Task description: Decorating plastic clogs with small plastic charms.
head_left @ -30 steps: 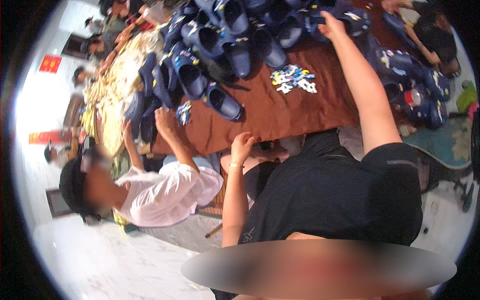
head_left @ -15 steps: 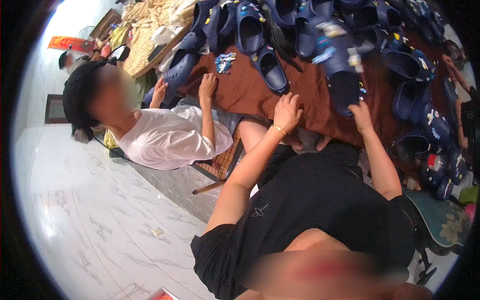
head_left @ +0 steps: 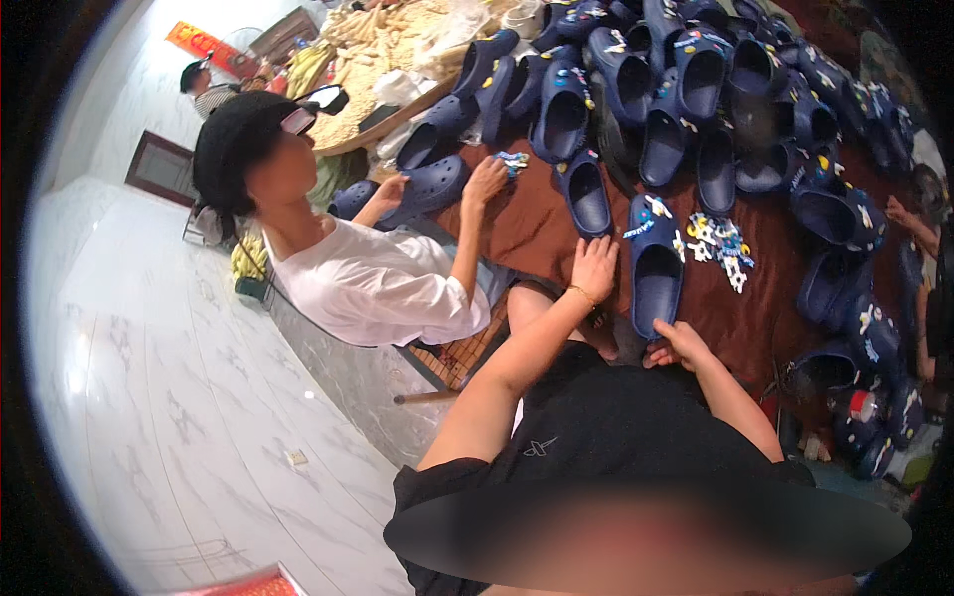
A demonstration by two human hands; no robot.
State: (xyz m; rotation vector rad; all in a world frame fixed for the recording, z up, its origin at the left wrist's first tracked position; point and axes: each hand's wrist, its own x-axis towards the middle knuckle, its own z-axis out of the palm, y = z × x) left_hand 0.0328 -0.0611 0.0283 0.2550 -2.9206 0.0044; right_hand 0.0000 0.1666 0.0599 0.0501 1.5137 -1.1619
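Off to your left a person in a white shirt [head_left: 383,283] and black cap sits at the table's left edge, one hand on a navy clog [head_left: 422,189], the other by a small cluster of charms [head_left: 513,159]; behind them hangs a long red sign [head_left: 204,48] with yellow marks, slanting on the wall, with a heap of pale material [head_left: 397,35] piled at the far left corner. Now your own hands: your left hand [head_left: 594,266] lies flat and open on the brown cloth [head_left: 527,223], fingers spread loosely, holding nothing, just beside the clog in front of you [head_left: 656,266]. That clog runs lengthwise away from you, heel end toward your body, toe toward the big pile of navy clogs [head_left: 686,89] along the far edge. Your right hand [head_left: 678,345] sits at its heel end, fingers curled narrow against the rim, so it's the nearer one. Just right of the clog's toe lies a scatter of white and blue charms [head_left: 720,246].
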